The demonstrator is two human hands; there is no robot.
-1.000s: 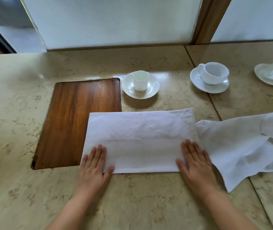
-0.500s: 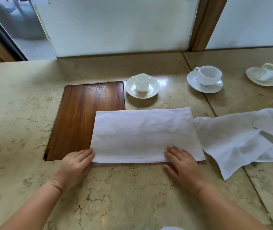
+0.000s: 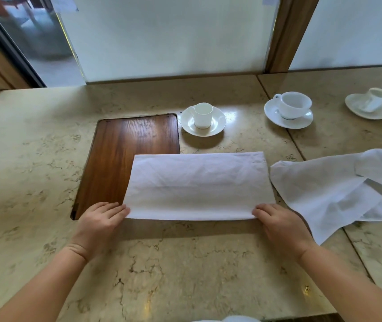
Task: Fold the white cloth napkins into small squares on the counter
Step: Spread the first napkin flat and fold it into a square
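Two hands at the near corners | left hand (image 3: 101, 217) and right hand (image 3: 276, 219) pinch the half-folded white cloth napkin (image 3: 197, 187), lying mid-frame on the beige marble counter (image 3: 185, 263) | advice: lift both corners evenly, meet far edge squarely, then press the crease flat.

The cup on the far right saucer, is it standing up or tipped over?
Tipped. The far right cup leans at a slant on its saucer, unlike the two upright cups on theirs.
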